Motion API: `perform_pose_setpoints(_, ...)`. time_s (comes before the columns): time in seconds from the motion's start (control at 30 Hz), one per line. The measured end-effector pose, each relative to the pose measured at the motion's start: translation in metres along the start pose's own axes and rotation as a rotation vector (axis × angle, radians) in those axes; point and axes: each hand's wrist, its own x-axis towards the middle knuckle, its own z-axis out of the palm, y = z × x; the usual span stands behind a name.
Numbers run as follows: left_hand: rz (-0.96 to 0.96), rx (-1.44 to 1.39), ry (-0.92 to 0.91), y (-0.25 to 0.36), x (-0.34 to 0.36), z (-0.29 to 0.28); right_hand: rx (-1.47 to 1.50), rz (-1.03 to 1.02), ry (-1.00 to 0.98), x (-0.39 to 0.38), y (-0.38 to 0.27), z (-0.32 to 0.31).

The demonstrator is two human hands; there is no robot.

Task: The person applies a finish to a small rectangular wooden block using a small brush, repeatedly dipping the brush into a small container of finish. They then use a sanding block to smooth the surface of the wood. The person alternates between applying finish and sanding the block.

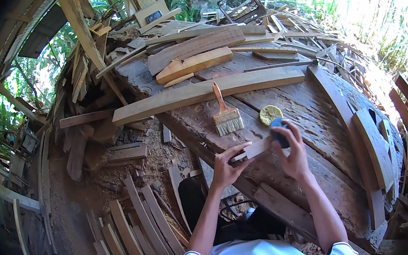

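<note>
A small wooden block (pixel 257 149) lies between my hands at the near edge of the workbench. My left hand (pixel 227 166) is closed round its left end. My right hand (pixel 292 150) grips a dark blue round object (pixel 280 132), possibly a sanding disc, just above the block's right end; whether the two touch I cannot tell. Right behind that hand sits a yellowish round piece (pixel 271 115) with a rough top. To the left of it a wide paintbrush (pixel 226 112) with an orange-brown handle rests on the bench, its pale bristles toward me.
The weathered plank workbench (pixel 327 106) carries a long beam (pixel 207 95) beyond the brush, more boards (pixel 198 48) at the back and curved pieces (pixel 375 147) at the right. Several wooden strips (pixel 142 226) stand at my lower left, near sawdust on the ground (pixel 156 152).
</note>
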Motion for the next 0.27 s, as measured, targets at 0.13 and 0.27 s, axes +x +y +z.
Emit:
perform_pose_setpoints(0.13, -0.061, -0.096, 0.036, -0.001, -0.003, 0.0, 0.016, -0.095, -0.065, -0.008, -0.014, 0.004)
perform_pose_setpoints(0.27, -0.147, -0.037, 0.013, -0.002, -0.007, -0.005, 0.037, -0.289, -0.255, -0.008, -0.043, 0.006)
